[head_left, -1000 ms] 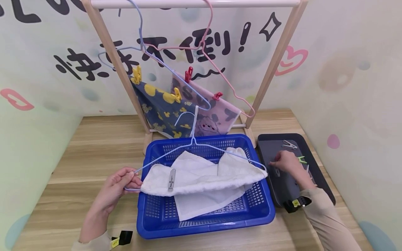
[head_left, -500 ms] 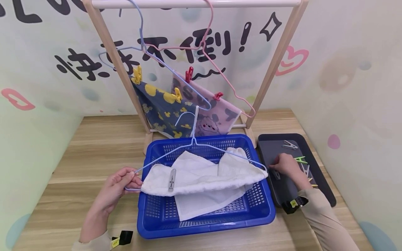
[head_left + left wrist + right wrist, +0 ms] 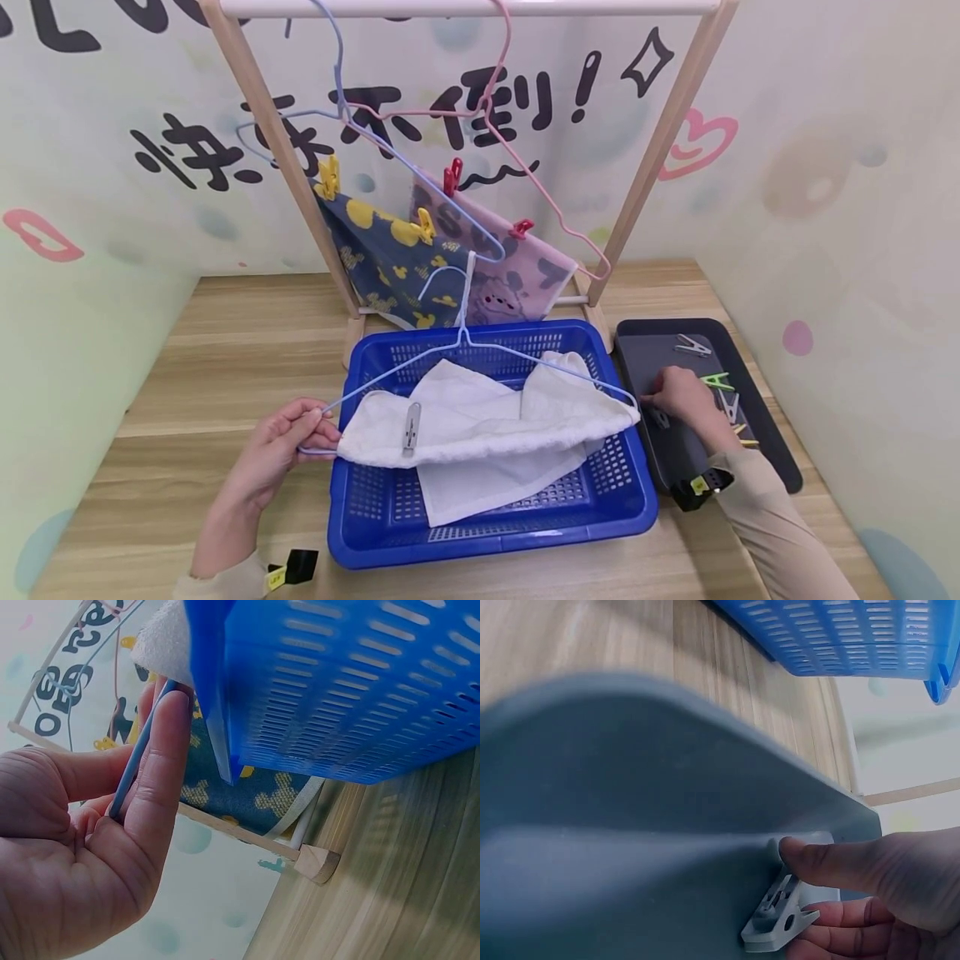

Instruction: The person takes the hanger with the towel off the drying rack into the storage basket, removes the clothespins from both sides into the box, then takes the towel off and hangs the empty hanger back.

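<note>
My left hand (image 3: 288, 442) grips the left corner of a light blue wire hanger (image 3: 390, 369), its bar running along the fingers in the left wrist view. A white towel (image 3: 480, 437) is folded over the hanger's lower bar, above the blue basket (image 3: 487, 546). One grey clothespin (image 3: 411, 429) is clipped on the towel's left part. Over at the dark tray (image 3: 633, 342), my right hand (image 3: 686, 396) pinches another grey clothespin (image 3: 778, 919) between thumb and fingers, low over the tray floor.
Several clothespins, one green (image 3: 717, 382), lie in the tray. Behind the basket stands a wooden rack (image 3: 645, 167). From it hang a blue hanger with a navy patterned towel (image 3: 375, 250) in yellow clips and a pink hanger with a pink towel (image 3: 517, 287) in red clips.
My right hand has shifted slightly in the tray, and the grey clothespin at its fingers has turned. The left hand, hanger and towel have stayed in place.
</note>
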